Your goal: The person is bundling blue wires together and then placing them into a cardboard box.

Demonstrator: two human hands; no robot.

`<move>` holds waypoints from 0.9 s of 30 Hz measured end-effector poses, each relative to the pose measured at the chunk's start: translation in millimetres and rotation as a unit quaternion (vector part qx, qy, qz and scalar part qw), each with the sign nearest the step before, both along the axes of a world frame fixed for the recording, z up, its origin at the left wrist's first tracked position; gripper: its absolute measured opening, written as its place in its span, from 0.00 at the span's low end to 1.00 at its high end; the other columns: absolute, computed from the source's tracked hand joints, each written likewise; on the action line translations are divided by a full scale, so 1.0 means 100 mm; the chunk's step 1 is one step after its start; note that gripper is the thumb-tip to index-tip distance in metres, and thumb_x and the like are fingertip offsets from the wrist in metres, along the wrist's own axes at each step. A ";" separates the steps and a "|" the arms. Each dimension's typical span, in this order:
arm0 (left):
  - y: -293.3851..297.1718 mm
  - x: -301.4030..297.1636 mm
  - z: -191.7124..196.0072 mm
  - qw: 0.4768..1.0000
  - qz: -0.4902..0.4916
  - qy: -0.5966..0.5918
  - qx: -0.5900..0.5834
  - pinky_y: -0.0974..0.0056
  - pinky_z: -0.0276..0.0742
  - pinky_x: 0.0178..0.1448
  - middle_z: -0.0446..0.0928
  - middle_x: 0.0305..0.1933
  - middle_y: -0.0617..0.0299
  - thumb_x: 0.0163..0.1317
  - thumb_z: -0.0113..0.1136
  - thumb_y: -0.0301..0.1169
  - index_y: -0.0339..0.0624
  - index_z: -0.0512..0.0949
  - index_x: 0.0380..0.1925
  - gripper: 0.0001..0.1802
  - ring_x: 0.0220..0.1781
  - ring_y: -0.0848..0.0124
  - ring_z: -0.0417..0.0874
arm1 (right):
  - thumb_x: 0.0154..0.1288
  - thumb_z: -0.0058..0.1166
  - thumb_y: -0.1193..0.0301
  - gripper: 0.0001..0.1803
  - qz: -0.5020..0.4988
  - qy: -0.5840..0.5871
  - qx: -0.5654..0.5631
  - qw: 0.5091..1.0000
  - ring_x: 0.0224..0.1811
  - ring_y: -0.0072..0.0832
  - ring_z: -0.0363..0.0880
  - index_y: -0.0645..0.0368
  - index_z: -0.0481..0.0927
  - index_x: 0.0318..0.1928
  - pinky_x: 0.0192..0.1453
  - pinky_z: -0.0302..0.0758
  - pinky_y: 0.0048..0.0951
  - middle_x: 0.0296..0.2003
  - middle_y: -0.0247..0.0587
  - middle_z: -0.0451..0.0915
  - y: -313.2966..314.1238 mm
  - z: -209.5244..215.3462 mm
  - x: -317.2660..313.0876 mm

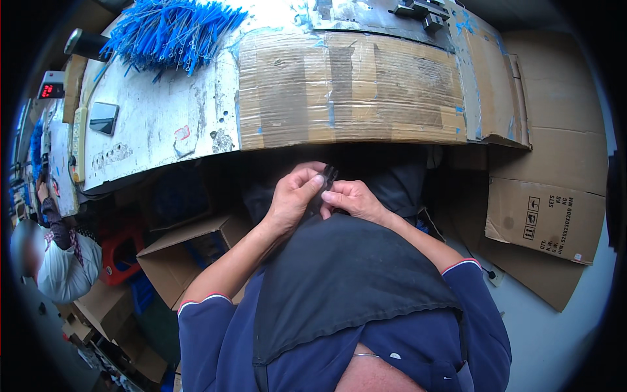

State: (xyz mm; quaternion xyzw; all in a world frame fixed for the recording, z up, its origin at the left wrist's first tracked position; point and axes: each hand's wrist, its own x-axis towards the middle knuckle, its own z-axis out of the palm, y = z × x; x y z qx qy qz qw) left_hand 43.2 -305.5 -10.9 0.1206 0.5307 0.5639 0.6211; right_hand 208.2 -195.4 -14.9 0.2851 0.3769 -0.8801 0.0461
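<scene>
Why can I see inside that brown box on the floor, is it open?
Open. The cardboard box left of the person's left hand has its top flaps spread outward, so its dark inside shows. What lies inside is too dim to tell.

head camera looks steeply down, close over lap.

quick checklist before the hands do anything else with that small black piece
1. Left hand grips the small black piece: ok, fingertips pinch it.
2. Right hand on the piece: cannot tell, its fingers sit just below it.
3. Piece held above the lap, short of the workbench: ok.
4. Cardboard sheet on the bench lies flat: ok.
5. Blue strips stay piled at the far left of the bench: ok.
6. What the piece is: cannot tell, too small.
</scene>
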 end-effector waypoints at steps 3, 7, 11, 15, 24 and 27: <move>0.00 0.02 -0.01 0.999 -0.018 0.035 0.029 0.66 0.76 0.56 0.73 0.63 0.58 0.75 0.57 0.29 0.34 0.82 0.34 0.12 0.51 0.76 0.78 | 0.79 0.54 0.62 0.14 0.034 -0.022 0.040 0.998 0.34 0.17 0.80 0.61 0.81 0.43 0.41 0.77 0.21 0.33 0.36 0.84 0.01 0.00 0.00; 0.03 0.02 0.00 1.000 -0.019 -0.014 -0.004 0.67 0.76 0.55 0.73 0.63 0.58 0.74 0.58 0.29 0.33 0.82 0.34 0.11 0.49 0.76 0.79 | 0.79 0.55 0.61 0.15 0.007 -0.017 0.003 1.000 0.32 0.14 0.78 0.60 0.83 0.40 0.38 0.75 0.19 0.34 0.32 0.84 0.01 -0.03 0.02; 0.11 0.02 0.00 0.995 -0.028 0.087 0.025 0.69 0.78 0.47 0.78 0.54 0.58 0.73 0.59 0.29 0.32 0.82 0.34 0.11 0.41 0.77 0.80 | 0.77 0.57 0.61 0.14 -0.009 -0.010 -0.037 0.999 0.34 0.14 0.78 0.60 0.83 0.41 0.38 0.75 0.19 0.33 0.32 0.84 0.03 -0.05 0.02; 0.27 -0.01 -0.01 0.989 -0.044 0.138 -0.035 0.71 0.78 0.35 0.81 0.38 0.60 0.73 0.59 0.29 0.32 0.80 0.34 0.10 0.34 0.78 0.80 | 0.76 0.58 0.61 0.14 0.039 0.006 -0.029 0.999 0.34 0.14 0.78 0.60 0.82 0.40 0.39 0.76 0.19 0.33 0.33 0.84 0.06 -0.05 0.01; 0.31 0.00 0.02 0.997 -0.074 -0.021 -0.029 0.73 0.77 0.35 0.81 0.31 0.65 0.73 0.60 0.30 0.36 0.81 0.36 0.09 0.29 0.79 0.81 | 0.76 0.57 0.60 0.18 -0.051 -0.012 -0.058 0.997 0.31 0.16 0.79 0.63 0.83 0.36 0.38 0.77 0.19 0.33 0.36 0.84 0.07 -0.02 0.12; 0.29 -0.01 -0.01 0.997 -0.066 -0.021 -0.033 0.73 0.76 0.39 0.82 0.32 0.66 0.72 0.61 0.30 0.37 0.82 0.36 0.08 0.33 0.81 0.80 | 0.76 0.57 0.64 0.15 -0.063 -0.015 -0.036 0.997 0.30 0.16 0.79 0.64 0.83 0.36 0.36 0.76 0.19 0.32 0.36 0.85 0.04 -0.04 0.10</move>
